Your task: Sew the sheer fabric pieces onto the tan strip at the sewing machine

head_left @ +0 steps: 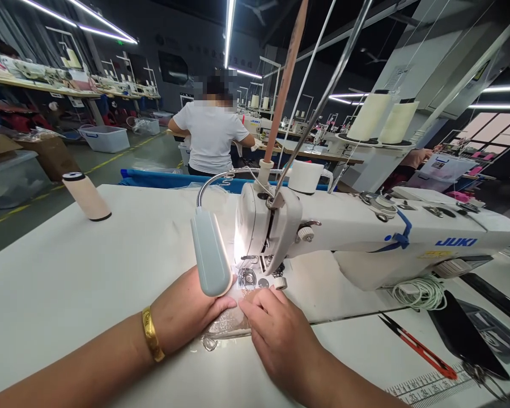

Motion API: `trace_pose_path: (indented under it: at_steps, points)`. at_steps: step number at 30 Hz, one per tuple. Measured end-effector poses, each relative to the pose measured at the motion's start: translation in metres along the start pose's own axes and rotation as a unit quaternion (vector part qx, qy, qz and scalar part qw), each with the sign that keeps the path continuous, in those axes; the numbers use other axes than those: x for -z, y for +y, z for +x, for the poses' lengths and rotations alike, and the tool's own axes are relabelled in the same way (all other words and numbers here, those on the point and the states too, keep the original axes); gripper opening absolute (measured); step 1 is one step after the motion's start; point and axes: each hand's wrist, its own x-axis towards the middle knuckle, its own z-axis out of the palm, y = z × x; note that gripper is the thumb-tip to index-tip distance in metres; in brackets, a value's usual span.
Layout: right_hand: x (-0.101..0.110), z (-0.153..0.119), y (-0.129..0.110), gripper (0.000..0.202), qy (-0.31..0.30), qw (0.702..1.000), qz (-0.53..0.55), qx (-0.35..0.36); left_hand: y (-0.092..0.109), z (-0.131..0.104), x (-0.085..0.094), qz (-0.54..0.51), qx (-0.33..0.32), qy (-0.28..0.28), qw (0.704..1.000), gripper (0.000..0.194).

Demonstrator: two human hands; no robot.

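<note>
So, closest to the camera are two bare hands on a white surface point(68, 272), both at a flimsy beige, partly see-through piece of fabric point(227, 324). It's lying right in front of the needle area of a white JUKI sewing machine point(344, 226). The right hand point(280, 328) has its fingers curled, with thumb and index pinching the fabric. The left hand point(191, 303) comes in from the other side with its thumb along the fabric, but a lamp head covers most of its fingers, so I can't tell if they're gripping or just resting. There's a gold bracelet point(152, 334) on that wrist.

Over on the right are some ruler markings point(429, 390), orange-handled snips point(425, 351) lying at an angle, a flat black object point(463, 334) and a coil of pale green cord point(420, 293) by the machine's base. The grey-green lamp point(212, 252) hangs off a bendy metal neck beside the needle end. A white cup point(306, 177) sits up behind the machine arm, and a peach thread cone point(87, 197) stands near the surface's far left edge.

Further back, two big cream cones point(369, 116) are up on a stand, a person in a white shirt point(215, 133) has their back to us, and a clear bin point(105, 139) is on the floor.
</note>
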Motion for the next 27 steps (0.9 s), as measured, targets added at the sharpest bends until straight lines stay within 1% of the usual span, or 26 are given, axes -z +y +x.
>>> trace_pose_path:
  at_steps: [6, 11, 13, 19, 24, 27]
  points:
    - [-0.002, 0.0, 0.0, 0.032, 0.006, 1.0, -0.009, -0.006, -0.003, -0.001, -0.003, -0.026, 0.0, 0.013, 1.0, 0.038]
    - [-0.001, 0.001, -0.002, 0.043, 0.014, 1.0, -0.014, 0.002, -0.005, -0.001, -0.006, -0.043, -0.014, 0.025, 0.999, 0.041]
    - [-0.002, 0.001, -0.002, 0.045, 0.019, 1.0, -0.016, 0.003, -0.004, 0.0, -0.003, -0.044, -0.016, 0.029, 0.998, 0.042]
    - [-0.003, 0.0, -0.001, 0.042, 0.034, 0.999, -0.025, 0.011, 0.006, 0.006, 0.014, -0.034, -0.003, -0.041, 0.999, 0.047]
    - [-0.003, 0.001, -0.002, 0.041, 0.042, 0.999, -0.028, 0.017, 0.009, 0.006, 0.017, -0.023, -0.019, -0.042, 0.999, 0.054]
    - [-0.003, 0.002, -0.002, 0.04, 0.041, 0.999, -0.026, 0.018, 0.012, 0.007, 0.018, -0.005, -0.045, -0.025, 0.999, 0.055]
